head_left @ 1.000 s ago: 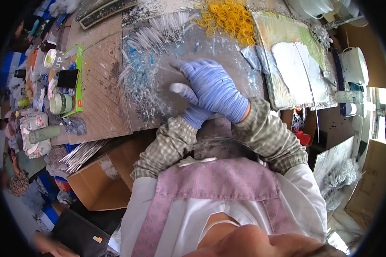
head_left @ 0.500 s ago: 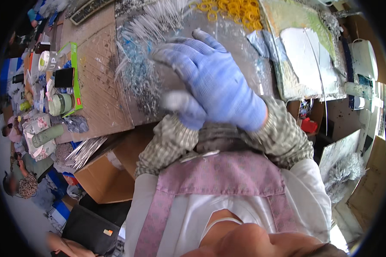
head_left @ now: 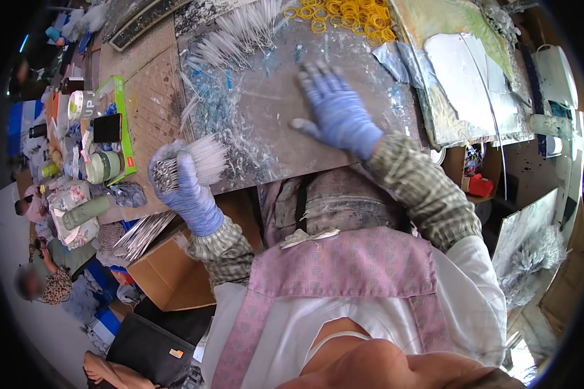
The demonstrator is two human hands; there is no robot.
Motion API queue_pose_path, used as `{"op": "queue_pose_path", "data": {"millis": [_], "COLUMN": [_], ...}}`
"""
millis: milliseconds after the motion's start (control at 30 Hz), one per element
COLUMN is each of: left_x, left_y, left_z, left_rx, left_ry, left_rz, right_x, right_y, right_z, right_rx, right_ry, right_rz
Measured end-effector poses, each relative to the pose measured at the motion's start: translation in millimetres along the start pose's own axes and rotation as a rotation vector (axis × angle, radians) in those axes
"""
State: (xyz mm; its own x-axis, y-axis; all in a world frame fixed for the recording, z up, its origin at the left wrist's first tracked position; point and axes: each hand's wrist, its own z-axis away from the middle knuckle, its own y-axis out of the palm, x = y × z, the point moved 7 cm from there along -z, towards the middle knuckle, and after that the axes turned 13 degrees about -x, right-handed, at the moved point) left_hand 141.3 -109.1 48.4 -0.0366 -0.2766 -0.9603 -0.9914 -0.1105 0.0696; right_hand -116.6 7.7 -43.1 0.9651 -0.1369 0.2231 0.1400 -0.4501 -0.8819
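Observation:
In my left hand (head_left: 187,185), in a blue glove, is a bundle of thin wire brushes (head_left: 207,160). Their pale bristles fan out to the right and the grey wire ends show at the left of the fist. My right hand (head_left: 336,107), gloved the same way, is over the worktable (head_left: 266,123) with fingers stretched and thumb out; nothing is in it, and its fingertips are slightly blurred. Beyond the hands, a spread of similar white-bristled brushes (head_left: 237,39) lies at the far side. Several yellow rings (head_left: 363,18) are heaped to the right of them.
A cardboard box (head_left: 172,275) stands below the table's left edge, beside a bunch of thin rods (head_left: 143,235). A phone (head_left: 107,128), jars and a green bottle (head_left: 87,212) are at the left. A stained board with a white sheet (head_left: 461,84) lies right. Other people are at far left.
My hands were close together over the table, the right covering part of the left. Now they are apart: the left has moved left and shows the brush bundle; the right lies spread further right.

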Motion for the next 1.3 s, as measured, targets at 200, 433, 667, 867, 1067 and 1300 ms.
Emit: {"op": "queue_pose_path", "data": {"millis": [200,433,667,867,1067,1300], "left_x": [-20.1,0.3,42.9,49.6,-2.2,65.6], "left_y": [23.2,88.5,152.3,160.3,152.7,157.2], "left_z": [10.2,71.0,108.9,113.8,83.0,116.9], "left_rx": [0.085,0.471,0.776,0.897,0.7,0.822], "left_ry": [0.152,0.25,0.24,-0.514,0.391,-0.264], "left_rz": [0.047,0.025,0.09,0.312,0.206,0.067], "right_x": [178.4,38.5,-13.2,-20.2,-4.4,-15.0], "right_y": [26.7,-77.1,-29.5,-32.1,-78.4,-29.9], "right_z": [89.2,15.8,25.1,13.7,-5.9,14.3], "right_rx": [0.259,-0.13,-0.054,0.174,-0.069,-0.064], "right_ry": [-0.767,0.125,0.125,0.238,0.053,0.135], "right_rz": [-0.831,-0.795,-0.502,-0.916,-0.669,-0.517]}}
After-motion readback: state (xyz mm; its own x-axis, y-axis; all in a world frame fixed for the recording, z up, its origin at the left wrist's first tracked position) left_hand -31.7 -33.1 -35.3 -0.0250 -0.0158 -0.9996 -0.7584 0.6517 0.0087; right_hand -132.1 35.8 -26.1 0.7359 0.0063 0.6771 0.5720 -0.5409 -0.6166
